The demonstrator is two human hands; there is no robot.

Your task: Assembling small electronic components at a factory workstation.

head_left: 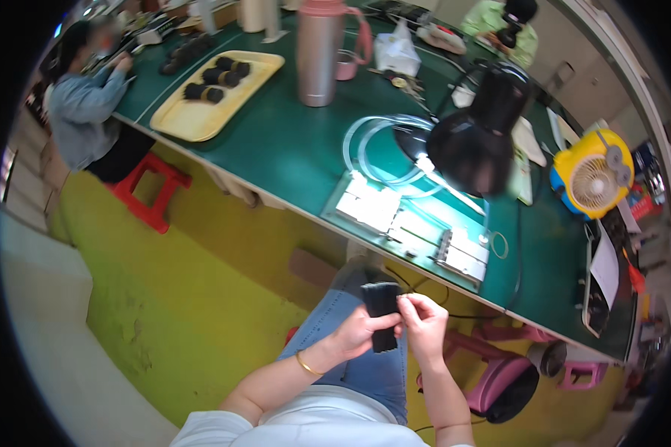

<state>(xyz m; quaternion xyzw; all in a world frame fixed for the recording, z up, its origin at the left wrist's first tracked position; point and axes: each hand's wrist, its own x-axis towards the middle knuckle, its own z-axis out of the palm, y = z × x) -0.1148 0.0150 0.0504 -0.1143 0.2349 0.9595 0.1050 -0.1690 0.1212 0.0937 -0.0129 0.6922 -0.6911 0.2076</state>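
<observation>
A bundle of thin black strands (381, 296) is held upright above my lap, in front of the table edge. My left hand (359, 329) is closed around its lower half, thumb across the front. Beside it, my right hand (423, 320) has thumb and index finger pinched together at the bundle's right edge. Whatever sits between those fingertips is too small to make out. Beyond my hands, a bench fixture with metal blocks (462, 255) lies under the black desk lamp (473, 145), its left part washed out by glare.
The green table (268, 149) carries a yellow tray (190, 125) with several black bundles, a steel flask (317, 63), coiled clear tubing (361, 153) and a yellow fan (595, 175). Two people sit at the table, left and far right. A red stool (153, 194) and pink stool (499, 372) stand below.
</observation>
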